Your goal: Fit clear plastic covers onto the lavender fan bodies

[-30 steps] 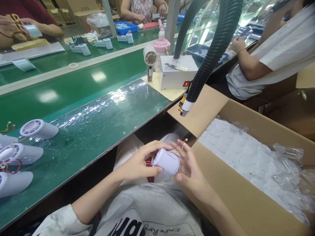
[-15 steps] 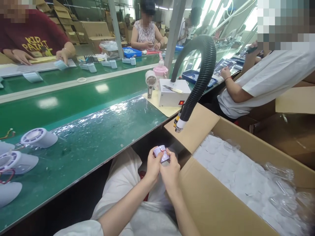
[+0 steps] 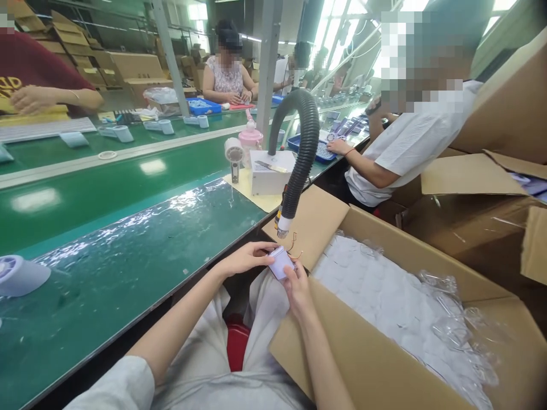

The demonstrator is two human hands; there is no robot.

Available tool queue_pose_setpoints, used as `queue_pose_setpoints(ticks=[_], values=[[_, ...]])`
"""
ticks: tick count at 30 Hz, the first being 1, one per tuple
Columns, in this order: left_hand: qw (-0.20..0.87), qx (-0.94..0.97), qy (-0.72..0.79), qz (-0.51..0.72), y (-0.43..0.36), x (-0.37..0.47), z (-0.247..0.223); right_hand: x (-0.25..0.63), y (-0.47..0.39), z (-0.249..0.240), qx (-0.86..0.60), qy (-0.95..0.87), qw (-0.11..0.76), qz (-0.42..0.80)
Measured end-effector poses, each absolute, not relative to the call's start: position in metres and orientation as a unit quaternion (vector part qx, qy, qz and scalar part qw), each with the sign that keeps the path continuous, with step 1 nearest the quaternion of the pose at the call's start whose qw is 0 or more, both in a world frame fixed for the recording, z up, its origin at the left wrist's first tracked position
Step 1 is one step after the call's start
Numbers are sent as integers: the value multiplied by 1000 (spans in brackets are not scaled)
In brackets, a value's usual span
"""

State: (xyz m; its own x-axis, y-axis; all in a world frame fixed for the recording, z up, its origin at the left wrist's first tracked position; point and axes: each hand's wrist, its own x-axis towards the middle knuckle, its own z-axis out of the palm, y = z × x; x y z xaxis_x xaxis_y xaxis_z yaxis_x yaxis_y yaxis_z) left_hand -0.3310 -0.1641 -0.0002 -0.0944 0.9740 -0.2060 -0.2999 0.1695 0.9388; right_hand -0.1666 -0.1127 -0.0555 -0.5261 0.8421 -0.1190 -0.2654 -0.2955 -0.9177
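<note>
A lavender fan housing (image 3: 281,263) with thin red and dark wires sticking out is held over my lap, just under the nozzle of a black flexible hose (image 3: 302,154). My right hand (image 3: 298,286) grips its lower right side between thumb and fingers. Against its upper left edge my left hand (image 3: 250,257) is closed, thumb in front and fingers behind. Part of the far side of the housing is hidden. The hose rises from a white box (image 3: 269,181) on the bench, with a knife (image 3: 273,167) lying on top.
An open cardboard box (image 3: 342,336) at my right holds white padded packing and clear plastic pieces. Another lavender housing (image 3: 21,276) lies on the green bench (image 3: 128,273) at left. A handheld fan (image 3: 234,156) stands near the white box. Co-workers sit across and at right.
My view has swung right. The housing is turned so its smooth side shows and its wires point up and right. My left hand has shifted to its upper left edge.
</note>
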Motion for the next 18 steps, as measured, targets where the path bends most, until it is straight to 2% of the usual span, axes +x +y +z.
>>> queue_pose_setpoints(ticks=[9,18], values=[[462,310,602,573,-138,-319,-3,-190,-88,-64,-222,-336,364,840],[406,310,647,566,-145,-324,10,-197,-87,-65,-204,-262,312,890]])
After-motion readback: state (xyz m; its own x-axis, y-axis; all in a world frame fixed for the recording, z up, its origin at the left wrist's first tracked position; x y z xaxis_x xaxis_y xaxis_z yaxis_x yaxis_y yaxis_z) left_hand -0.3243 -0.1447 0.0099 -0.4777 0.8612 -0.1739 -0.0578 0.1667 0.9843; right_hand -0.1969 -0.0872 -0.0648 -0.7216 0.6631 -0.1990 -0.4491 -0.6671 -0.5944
